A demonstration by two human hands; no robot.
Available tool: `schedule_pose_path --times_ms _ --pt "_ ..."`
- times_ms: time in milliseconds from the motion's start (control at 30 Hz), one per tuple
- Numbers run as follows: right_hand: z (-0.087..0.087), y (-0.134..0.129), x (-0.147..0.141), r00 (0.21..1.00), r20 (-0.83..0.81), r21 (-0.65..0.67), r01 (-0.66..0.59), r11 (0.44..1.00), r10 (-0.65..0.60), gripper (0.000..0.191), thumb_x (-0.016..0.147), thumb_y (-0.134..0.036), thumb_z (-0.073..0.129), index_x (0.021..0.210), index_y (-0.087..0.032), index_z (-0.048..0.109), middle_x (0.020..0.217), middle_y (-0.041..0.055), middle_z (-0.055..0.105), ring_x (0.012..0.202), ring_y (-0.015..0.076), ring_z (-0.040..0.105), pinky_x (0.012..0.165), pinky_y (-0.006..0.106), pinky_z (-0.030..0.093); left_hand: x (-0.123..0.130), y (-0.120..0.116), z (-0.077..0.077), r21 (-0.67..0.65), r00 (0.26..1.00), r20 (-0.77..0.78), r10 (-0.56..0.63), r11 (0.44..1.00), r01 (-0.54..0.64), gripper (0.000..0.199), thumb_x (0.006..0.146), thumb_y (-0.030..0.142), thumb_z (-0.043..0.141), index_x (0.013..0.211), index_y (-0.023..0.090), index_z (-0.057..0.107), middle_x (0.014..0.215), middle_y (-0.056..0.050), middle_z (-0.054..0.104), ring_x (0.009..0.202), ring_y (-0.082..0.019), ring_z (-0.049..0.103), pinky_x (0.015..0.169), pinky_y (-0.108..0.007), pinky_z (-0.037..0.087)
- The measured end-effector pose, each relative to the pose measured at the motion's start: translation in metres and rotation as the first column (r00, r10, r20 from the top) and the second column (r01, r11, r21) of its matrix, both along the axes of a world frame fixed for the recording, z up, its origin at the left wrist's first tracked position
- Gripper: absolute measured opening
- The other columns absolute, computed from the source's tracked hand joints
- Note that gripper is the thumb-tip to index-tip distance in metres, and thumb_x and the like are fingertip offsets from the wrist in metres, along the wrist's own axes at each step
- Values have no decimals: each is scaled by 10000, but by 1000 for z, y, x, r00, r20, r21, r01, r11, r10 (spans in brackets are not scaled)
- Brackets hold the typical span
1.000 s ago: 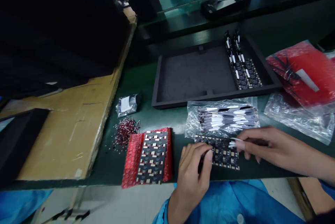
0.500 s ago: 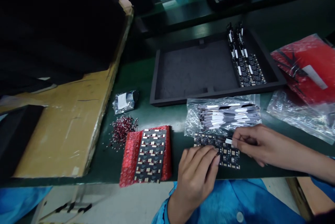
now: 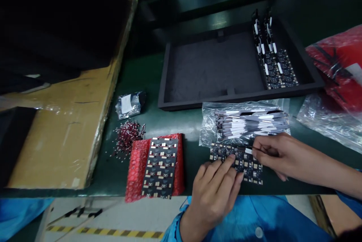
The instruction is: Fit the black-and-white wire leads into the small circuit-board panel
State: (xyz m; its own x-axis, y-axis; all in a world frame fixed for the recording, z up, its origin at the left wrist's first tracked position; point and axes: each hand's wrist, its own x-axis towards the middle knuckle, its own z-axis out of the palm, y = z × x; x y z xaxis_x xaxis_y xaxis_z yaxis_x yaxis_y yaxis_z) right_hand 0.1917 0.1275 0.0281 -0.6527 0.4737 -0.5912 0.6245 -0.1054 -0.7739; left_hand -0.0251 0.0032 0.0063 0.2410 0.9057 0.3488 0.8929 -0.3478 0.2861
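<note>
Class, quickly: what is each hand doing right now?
Left hand: open, fingers flat on the circuit board panel.
Right hand: pinched on a thin strip.

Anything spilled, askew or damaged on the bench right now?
One thing: a loose scatter of small red parts lies spread on the green bench between the silver bag and the red bubble wrap, with no container. The rest looks orderly.

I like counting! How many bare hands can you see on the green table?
2. The left hand presses on the dark circuit board panel near the table's front edge; the right hand pinches a thin white-tipped strip at that panel's right side.
</note>
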Motion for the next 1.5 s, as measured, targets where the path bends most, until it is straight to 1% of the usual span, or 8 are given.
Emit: schedule_pose_path --times_ms 167,367,633,933,1067,1167,1300,1500 --pt "0 1 1 1000 10 -7 -3 1000 3 315 1078 -430 479 824 -252 535 537 -109 442 431 117 599 453 208 376 2 1 2 -4 998 -48 -28 1000 28 151 904 383 679 927 234 684 1328 24 644 969 -136 693 762 -299 568" --pt "4 4 -1 999 49 -60 9 998 -6 257 994 -401 629 803 -255 535 529 -106 464 450 141 611 461 225 381 3 3 2 -24 997 -60 -42 999 40 173 923 406 645 930 238 684 1403 47 578 1006 -124 677 806 -285 576" --pt "2 3 1 999 29 -68 19 998 -17 261 999 -377 632 790 -255 533 512 -105 456 443 131 582 452 223 347 4 5 1 -59 998 -55 -32 998 28 186 921 407 645 941 225 676 1349 18 628 1040 -124 672 827 -290 571" --pt "-1 1 0 999 15 -48 37 998 -37 306 988 -404 641 751 -255 518 495 -105 435 414 131 577 428 219 339 4 4 -1 -59 997 -72 -8 998 3 182 923 430 643 961 254 672 1353 58 621 1021 -136 671 821 -313 559" --pt "-1 2 0 999 7 -73 42 996 -41 285 992 -401 644 770 -258 535 500 -98 485 437 144 607 453 221 373 4 4 -1 -80 997 -73 -2 997 -4 184 935 433 627 975 258 669 1374 73 600 1023 -137 664 826 -324 550" --pt "-2 2 2 999 -3 -84 38 996 -38 243 1009 -388 631 814 -263 558 500 -94 529 453 154 630 472 221 399 3 4 -2 -69 993 -115 -19 998 11 230 931 434 631 1089 270 662 1377 61 597 1011 -143 673 820 -331 560" --pt "-1 2 2 1000 -7 -42 27 999 -28 253 1024 -404 610 819 -261 563 493 -89 550 458 151 628 484 221 405 5 4 -1 -52 994 -113 -1 999 -5 438 920 427 655 1292 211 570 1318 34 650 1030 -145 683 830 -334 555" --pt "9 5 -1 1000 31 -46 2 999 -1 262 1023 -442 592 837 -257 577 514 -69 591 496 164 637 516 237 429 8 3 -2 -46 996 -63 68 996 -71 494 936 414 639 1347 169 515 1291 29 669 1034 -143 682 854 -342 532"
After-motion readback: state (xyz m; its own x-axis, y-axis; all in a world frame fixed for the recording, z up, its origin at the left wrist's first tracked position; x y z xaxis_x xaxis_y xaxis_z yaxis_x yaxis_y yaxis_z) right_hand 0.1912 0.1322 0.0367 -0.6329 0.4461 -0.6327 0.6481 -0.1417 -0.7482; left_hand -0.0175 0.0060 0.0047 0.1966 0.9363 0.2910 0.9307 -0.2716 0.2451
